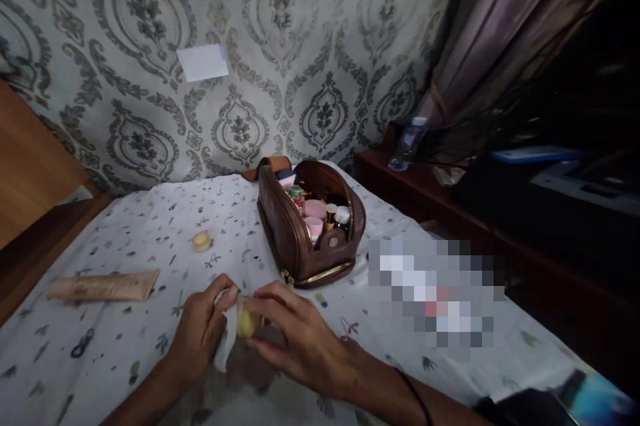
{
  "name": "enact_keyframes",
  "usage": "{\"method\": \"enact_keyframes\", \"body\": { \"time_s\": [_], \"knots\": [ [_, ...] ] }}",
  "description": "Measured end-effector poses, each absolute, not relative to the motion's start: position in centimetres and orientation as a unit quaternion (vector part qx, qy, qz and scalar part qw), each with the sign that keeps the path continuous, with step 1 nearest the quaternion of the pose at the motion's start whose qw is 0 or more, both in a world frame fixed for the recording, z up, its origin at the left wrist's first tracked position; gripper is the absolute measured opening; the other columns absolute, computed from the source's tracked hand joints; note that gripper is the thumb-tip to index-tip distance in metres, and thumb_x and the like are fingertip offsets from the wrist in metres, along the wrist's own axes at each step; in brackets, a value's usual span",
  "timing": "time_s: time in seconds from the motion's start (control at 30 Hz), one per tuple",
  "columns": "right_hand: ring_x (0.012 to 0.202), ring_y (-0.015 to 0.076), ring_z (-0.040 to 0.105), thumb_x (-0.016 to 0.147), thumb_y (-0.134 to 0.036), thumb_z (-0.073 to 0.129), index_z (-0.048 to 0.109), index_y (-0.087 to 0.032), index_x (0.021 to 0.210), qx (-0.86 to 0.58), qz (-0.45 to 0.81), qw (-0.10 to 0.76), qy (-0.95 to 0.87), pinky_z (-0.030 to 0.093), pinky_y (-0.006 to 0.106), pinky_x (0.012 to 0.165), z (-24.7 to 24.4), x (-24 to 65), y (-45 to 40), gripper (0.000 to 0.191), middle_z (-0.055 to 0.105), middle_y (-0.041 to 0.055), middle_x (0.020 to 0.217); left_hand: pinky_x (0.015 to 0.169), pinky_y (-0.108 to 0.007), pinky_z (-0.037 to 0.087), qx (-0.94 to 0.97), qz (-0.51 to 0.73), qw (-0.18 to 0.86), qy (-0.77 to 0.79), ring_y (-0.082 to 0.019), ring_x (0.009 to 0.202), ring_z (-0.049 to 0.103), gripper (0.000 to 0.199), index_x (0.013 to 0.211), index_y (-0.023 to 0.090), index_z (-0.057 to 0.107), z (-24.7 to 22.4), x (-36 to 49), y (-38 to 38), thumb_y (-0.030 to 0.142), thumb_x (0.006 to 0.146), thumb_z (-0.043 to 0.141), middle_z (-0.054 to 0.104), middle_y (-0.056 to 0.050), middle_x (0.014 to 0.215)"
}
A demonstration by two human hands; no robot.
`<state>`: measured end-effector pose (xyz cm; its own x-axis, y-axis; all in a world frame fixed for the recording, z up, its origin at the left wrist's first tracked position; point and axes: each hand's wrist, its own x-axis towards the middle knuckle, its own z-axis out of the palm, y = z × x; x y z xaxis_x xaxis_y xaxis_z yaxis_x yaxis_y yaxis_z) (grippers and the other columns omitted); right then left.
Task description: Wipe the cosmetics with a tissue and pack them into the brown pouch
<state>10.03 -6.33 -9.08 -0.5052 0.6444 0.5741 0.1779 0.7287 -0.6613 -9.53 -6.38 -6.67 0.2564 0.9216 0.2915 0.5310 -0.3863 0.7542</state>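
Note:
Near the bottom centre, my left hand (203, 326) has its fingers closed on a white tissue (227, 343). Right beside it my right hand (300, 336) grips a small yellow jar (247, 321) between thumb and fingers. The tissue lies against the jar's left side. Beyond my hands stands an open brown toiletry bag (285, 233) filled with small jars and bottles. A round yellowish lid (202, 241) rests on the patterned white sheet, and a beige tube (105, 286) lies at the left.
A patterned sheet (150, 233) covers the surface. To the right, a clear bottle (407, 144) stands on a dark red ledge (385, 173). A blurred-out patch covers something on the sheet at the right. Wooden furniture (40, 179) borders the left.

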Motion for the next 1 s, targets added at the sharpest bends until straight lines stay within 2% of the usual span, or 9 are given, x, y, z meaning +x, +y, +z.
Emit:
{"method": "enact_keyframes", "body": {
  "time_s": [0.1, 0.2, 0.3, 0.37, 0.53, 0.63, 0.8, 0.9, 1.0],
  "knots": [
    [0.099, 0.0195, 0.063, 0.087, -0.019, 0.065, 0.054, -0.026, 0.127, -0.277, 0.232, 0.462, -0.810, 0.056, 0.032, 0.086, -6.0, 13.4, -6.3, 0.041, 0.061, 0.0071, 0.111, 0.054, -0.022, 0.040, 0.805, 0.355, 0.140, 0.453, -0.010, 0.053, 0.050, 0.032, 0.071, 0.021, 0.045, -4.0, -7.7, -5.0, 0.034, 0.099, 0.041, 0.047, 0.005, 0.060],
    [0.090, 0.0200, 0.063, 0.086, -0.020, 0.068, 0.059, -0.030, 0.122, -0.336, 0.198, 0.529, -0.754, 0.057, 0.031, 0.074, -2.7, 17.1, -5.5, 0.038, 0.063, 0.0056, 0.104, 0.062, -0.024, 0.047, 0.869, 0.332, -0.005, 0.367, -0.014, 0.072, 0.062, 0.017, 0.087, 0.019, 0.056, -1.8, -5.1, -3.5, 0.020, 0.097, 0.042, 0.062, -0.002, 0.082],
    [0.084, 0.0191, 0.063, 0.087, -0.025, 0.068, 0.064, -0.030, 0.118, -0.393, 0.206, 0.571, -0.691, 0.057, 0.032, 0.070, 0.1, 20.1, -3.9, 0.031, 0.064, 0.0055, 0.105, 0.060, -0.027, 0.052, 0.899, 0.290, -0.131, 0.302, -0.020, 0.089, 0.068, 0.036, 0.122, 0.015, 0.053, -0.9, -2.4, -2.1, 0.009, 0.091, 0.036, 0.068, -0.011, 0.111],
    [0.084, 0.0185, 0.064, 0.087, -0.027, 0.069, 0.066, -0.029, 0.115, -0.409, 0.226, 0.573, -0.674, 0.057, 0.032, 0.073, 1.3, 21.4, -2.5, 0.029, 0.065, 0.0049, 0.104, 0.055, -0.028, 0.054, 0.906, 0.245, -0.178, 0.296, -0.022, 0.088, 0.069, 0.052, 0.135, 0.011, 0.045, -0.8, -0.8, -1.3, 0.005, 0.084, 0.036, 0.066, -0.013, 0.123],
    [0.084, 0.0180, 0.065, 0.086, -0.032, 0.071, 0.070, -0.025, 0.113, -0.397, 0.263, 0.549, -0.687, 0.057, 0.033, 0.076, 2.0, 22.4, 1.0, 0.028, 0.066, 0.0044, 0.099, 0.042, -0.032, 0.052, 0.916, 0.149, -0.211, 0.307, -0.026, 0.079, 0.069, 0.068, 0.139, 0.007, 0.044, -0.7, 0.5, -0.2, 0.002, 0.071, 0.037, 0.066, -0.017, 0.126],
    [0.088, 0.0184, 0.065, 0.084, -0.034, 0.072, 0.071, -0.026, 0.113, -0.380, 0.288, 0.542, -0.692, 0.057, 0.034, 0.079, 1.9, 22.4, 2.5, 0.029, 0.067, 0.0038, 0.101, 0.043, -0.032, 0.053, 0.926, 0.146, -0.214, 0.275, -0.025, 0.079, 0.071, 0.064, 0.139, 0.007, 0.045, -0.5, 0.2, 0.0, 0.001, 0.076, 0.036, 0.068, -0.016, 0.123],
    [0.090, 0.0177, 0.065, 0.085, -0.030, 0.071, 0.068, -0.027, 0.115, -0.353, 0.303, 0.503, -0.728, 0.055, 0.033, 0.084, 1.6, 22.7, 4.0, 0.031, 0.068, 0.0006, 0.103, 0.057, -0.029, 0.060, 0.936, 0.145, -0.209, 0.244, -0.021, 0.077, 0.070, 0.051, 0.139, 0.008, 0.048, -0.4, -0.5, 0.4, 0.008, 0.089, 0.037, 0.071, -0.013, 0.120],
    [0.090, 0.0170, 0.064, 0.086, -0.029, 0.069, 0.064, -0.025, 0.116, -0.324, 0.295, 0.446, -0.780, 0.054, 0.032, 0.084, 1.6, 23.1, 4.7, 0.030, 0.068, 0.0005, 0.102, 0.062, -0.029, 0.060, 0.942, 0.127, -0.200, 0.238, -0.020, 0.082, 0.069, 0.049, 0.140, 0.007, 0.048, -0.5, -0.9, 0.5, 0.012, 0.092, 0.038, 0.068, -0.014, 0.126],
    [0.089, 0.0167, 0.062, 0.092, -0.027, 0.061, 0.062, -0.021, 0.111, -0.287, 0.262, 0.362, -0.847, 0.052, 0.031, 0.080, 1.7, 23.5, 5.3, 0.020, 0.066, 0.0036, 0.102, 0.063, -0.028, 0.060, 0.945, 0.118, -0.201, 0.229, -0.020, 0.086, 0.068, 0.049, 0.141, 0.006, 0.048, -0.7, -1.2, 0.6, 0.015, 0.093, 0.041, 0.065, -0.014, 0.131]
  ]
}}
